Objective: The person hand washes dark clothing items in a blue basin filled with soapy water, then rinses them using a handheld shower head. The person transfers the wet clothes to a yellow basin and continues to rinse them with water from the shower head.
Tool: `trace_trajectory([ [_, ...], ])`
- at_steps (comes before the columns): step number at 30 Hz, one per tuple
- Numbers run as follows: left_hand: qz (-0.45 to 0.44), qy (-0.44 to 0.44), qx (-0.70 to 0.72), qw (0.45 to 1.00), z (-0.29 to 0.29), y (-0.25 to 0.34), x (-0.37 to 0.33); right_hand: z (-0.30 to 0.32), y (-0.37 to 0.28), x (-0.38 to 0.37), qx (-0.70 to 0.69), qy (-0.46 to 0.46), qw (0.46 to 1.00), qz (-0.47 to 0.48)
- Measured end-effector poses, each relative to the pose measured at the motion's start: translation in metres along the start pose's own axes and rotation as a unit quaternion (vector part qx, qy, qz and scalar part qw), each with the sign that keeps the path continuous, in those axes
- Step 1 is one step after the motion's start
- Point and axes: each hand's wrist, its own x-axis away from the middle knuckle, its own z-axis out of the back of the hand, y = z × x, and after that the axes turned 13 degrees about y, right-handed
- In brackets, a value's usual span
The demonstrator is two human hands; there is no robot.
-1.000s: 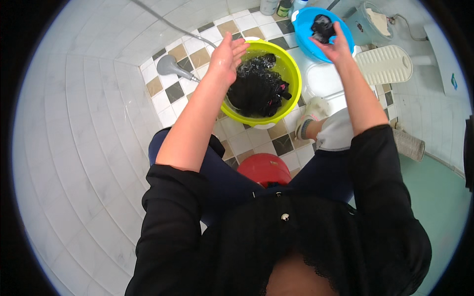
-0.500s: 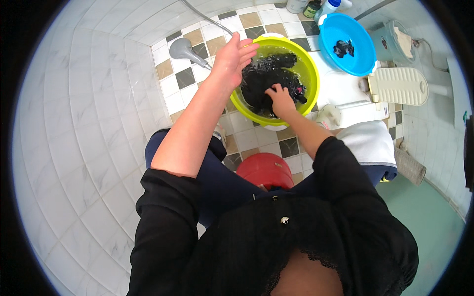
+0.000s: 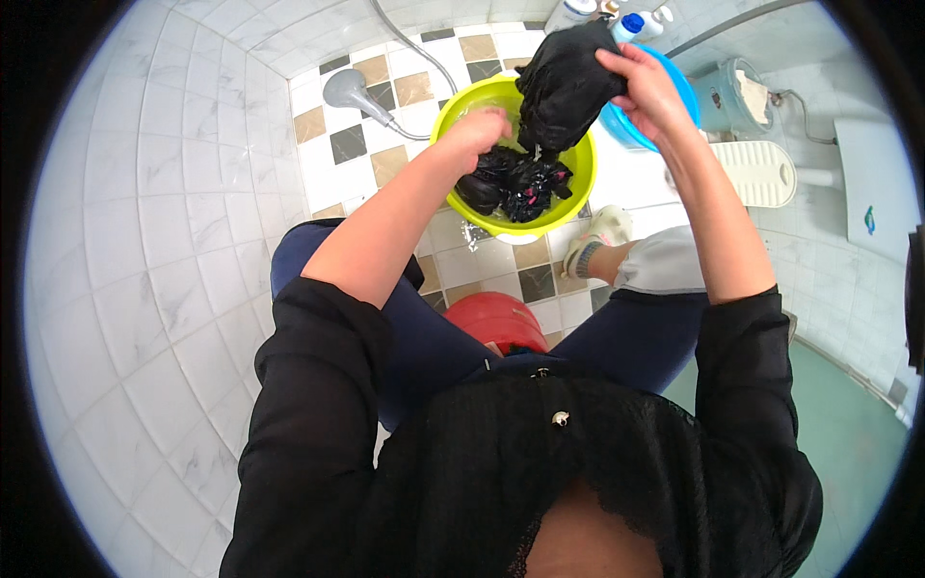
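Note:
My right hand [image 3: 647,89] is closed on the upper edge of a wet black garment [image 3: 568,87], which hangs bunched over the far right of a yellow-green basin [image 3: 585,178]. Its lower end comes down to the basin's contents. More wet black clothing [image 3: 503,183] with small pink spots lies in the water there. Over the basin's left side is my left hand [image 3: 477,137], apart from the lifted garment. Its fingers look bent but are blurred, so whether they grip anything cannot be made out.
A grey shower head [image 3: 349,91] with its hose lies on the tiled floor to the left. Behind the lifted garment stands a blue basin [image 3: 686,96], partly covered. Several bottles [image 3: 628,27] stand at the back. A red stool [image 3: 496,323] is beneath me; a cream ribbed board [image 3: 756,173] is at right.
My right hand has pulled a black garment up from the water and carried it toward the far right. My left hand has come down and slightly right, its fingers no longer stretched out.

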Motion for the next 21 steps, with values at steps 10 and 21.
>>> trace_trajectory([
  [10, -0.19, -0.022, 0.091, 0.977, -0.031, -0.003, 0.017, -0.003, -0.045, 0.007, -0.227, 0.006, 0.965, -0.134],
  [21, -0.086, 0.103, 0.131, 0.982, -0.008, -0.033, -0.031, -0.005, 0.088, -0.043, 0.042, 0.101, 0.99, -0.085],
])
